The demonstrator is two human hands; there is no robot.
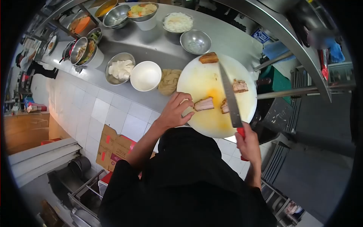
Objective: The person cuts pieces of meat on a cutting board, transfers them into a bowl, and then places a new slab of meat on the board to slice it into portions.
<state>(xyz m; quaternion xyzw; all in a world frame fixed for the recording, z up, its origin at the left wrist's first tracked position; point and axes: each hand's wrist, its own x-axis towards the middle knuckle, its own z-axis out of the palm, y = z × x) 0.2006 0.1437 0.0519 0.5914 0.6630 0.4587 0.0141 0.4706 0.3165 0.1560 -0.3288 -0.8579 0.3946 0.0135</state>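
My right hand (248,144) grips the red handle of a large kitchen knife (229,90). Its long blade points away from me over the round white cutting board (244,113). At the board's left side, my left hand (176,110) has its fingers curled, with thumb and fingertips at the left end of a piece of cooked pork (204,104). The blade partly covers a smaller pork piece (224,106). Another cut chunk of pork (240,86) lies right of the knife, and a browned slab (208,58) rests near the far rim. Yellowish stains mark the board.
Left of the board are a folded tan cloth (169,81), a white bowl (146,76) and a metal bowl of white chunks (120,68). Farther back stand a bowl of white shreds (177,22) and a metal bowl (195,42). A steel shelf rail (289,36) crosses the upper right.
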